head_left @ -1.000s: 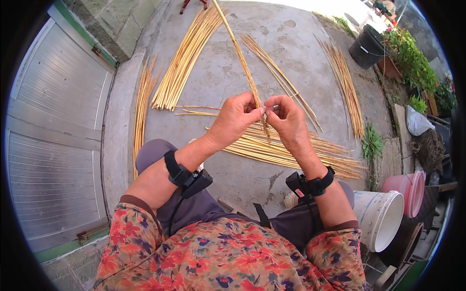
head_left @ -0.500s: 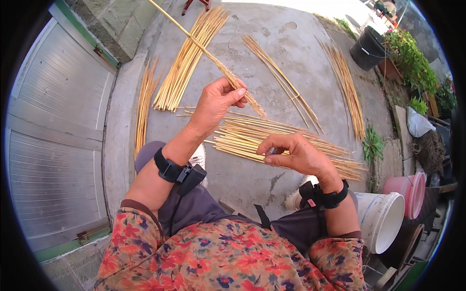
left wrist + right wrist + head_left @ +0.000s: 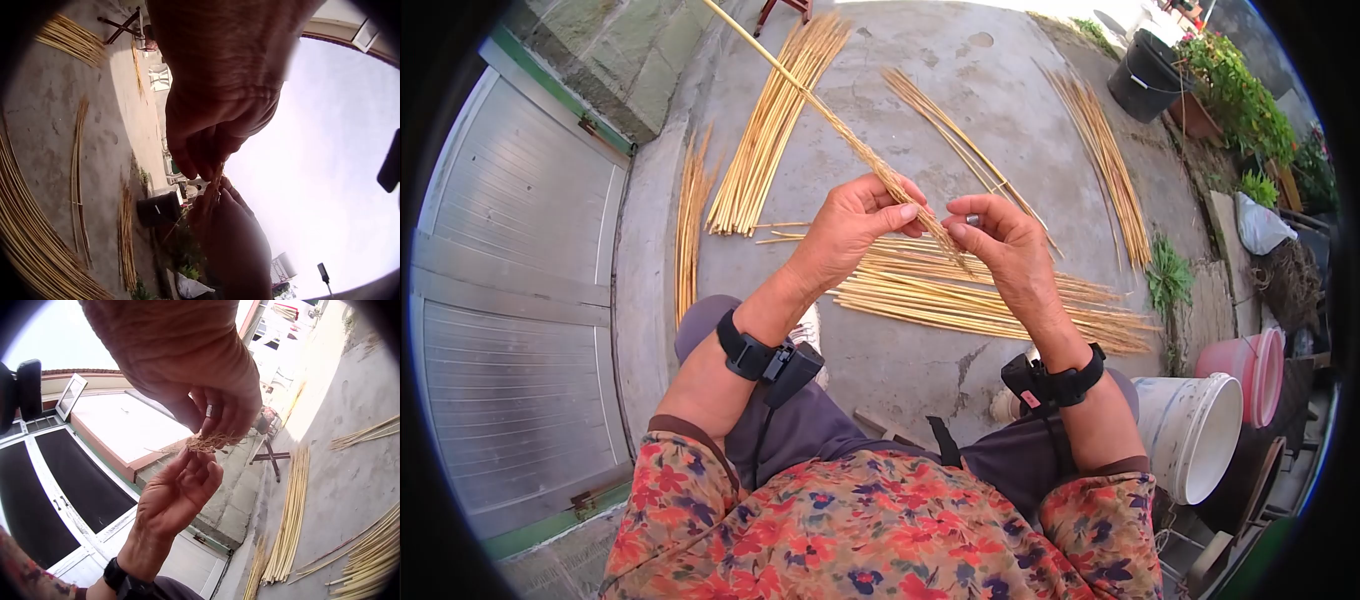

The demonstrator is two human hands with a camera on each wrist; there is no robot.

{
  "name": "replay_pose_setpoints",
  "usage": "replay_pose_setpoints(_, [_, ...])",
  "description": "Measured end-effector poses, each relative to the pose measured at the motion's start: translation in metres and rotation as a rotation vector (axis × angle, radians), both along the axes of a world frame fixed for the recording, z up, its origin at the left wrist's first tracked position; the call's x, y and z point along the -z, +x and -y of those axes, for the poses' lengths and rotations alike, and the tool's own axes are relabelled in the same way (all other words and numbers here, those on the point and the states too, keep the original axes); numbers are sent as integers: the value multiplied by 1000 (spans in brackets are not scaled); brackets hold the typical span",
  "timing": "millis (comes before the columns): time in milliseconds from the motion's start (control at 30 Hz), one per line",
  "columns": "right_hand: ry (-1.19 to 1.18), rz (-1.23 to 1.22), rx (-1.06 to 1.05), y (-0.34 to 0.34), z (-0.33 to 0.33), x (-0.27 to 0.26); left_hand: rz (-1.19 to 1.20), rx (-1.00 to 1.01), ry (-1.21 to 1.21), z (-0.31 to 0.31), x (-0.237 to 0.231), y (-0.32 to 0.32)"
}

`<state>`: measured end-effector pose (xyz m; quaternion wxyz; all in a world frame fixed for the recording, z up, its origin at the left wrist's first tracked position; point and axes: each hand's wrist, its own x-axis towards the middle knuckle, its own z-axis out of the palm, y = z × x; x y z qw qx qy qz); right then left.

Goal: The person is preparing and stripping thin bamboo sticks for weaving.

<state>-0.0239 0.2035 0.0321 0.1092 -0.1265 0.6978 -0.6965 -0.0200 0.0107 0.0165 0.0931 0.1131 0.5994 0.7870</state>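
Gripping a straw stalk (image 3: 840,125) near its feathery end, the left hand (image 3: 862,220) holds it between thumb and fingers. The right hand (image 3: 1012,240), wearing a ring (image 3: 972,219), pinches close to the tip. The stalk slants above the concrete floor (image 3: 900,375) and a loose pile (image 3: 930,303). The right wrist camera (image 3: 1019,376) bears a pink label (image 3: 1029,398), too small to read.

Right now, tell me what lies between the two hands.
In the head view, the stalk's feathery end lies between the left hand and the right hand.
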Motion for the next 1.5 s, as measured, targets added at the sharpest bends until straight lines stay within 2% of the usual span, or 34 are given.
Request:
replay_pose_setpoints(300, [55,-36,-48,-4,3,8,2,-13,-33,0,-5,4])
replay_pose_setpoints(533, [79,-22,11,-5,7,9,-96,-27,-37,-4,-1,5])
replay_pose_setpoints(600, [91,-42,37,-8,6,14,-155,-115,-62,-4,-2,5])
replay_pose_setpoints(667, [243,-76,82,-15,-4,18,-135,-132,-42,-2,-11,6])
replay_pose_setpoints(767, [242,-130,128,-20,-21,-6,-120,-199,-27,10,-12,2])
replay_pose_setpoints(800, [157,-44,25,-16,-28,-18,-118,-227,-37,14,-10,0])
replay_pose_setpoints(833, [160,-48,17,-4,-27,-31,-121,-235,-34,16,-10,-1])
replay_pose_setpoints(900, [313,-50,-571,19,-19,-47,-62,-275,-88,17,-9,-1])
replay_pose_setpoints(933, [309,-47,-571,20,-15,-40,-59,-275,-92,16,-8,-1])
replay_pose_setpoints(1000, [460,-390,-232,21,-7,-14,-50,-248,-120,13,-7,0])
replay_pose_setpoints(1033, [460,-387,-230,18,-6,-10,-47,-245,-121,11,-7,1])
replay_pose_setpoints(1100, [335,-231,11,9,-5,-6,-29,-237,-167,5,-6,2])
replay_pose_setpoints(1167, [372,-302,8,11,2,-2,-36,-217,-166,1,-5,1])
replay_pose_setpoints(1233, [310,-238,-47,14,7,7,-36,-196,-164,-5,-3,1])
replay_pose_setpoints(1300, [355,-149,-67,11,6,12,-46,-162,-218,-9,-4,2])
replay_pose_setpoints(1367, [32,122,-179,9,6,15,-9,-148,-149,-9,-2,1])
replay_pose_setpoints(1500, [-142,274,-272,5,0,13,71,-55,31,-8,-6,1])
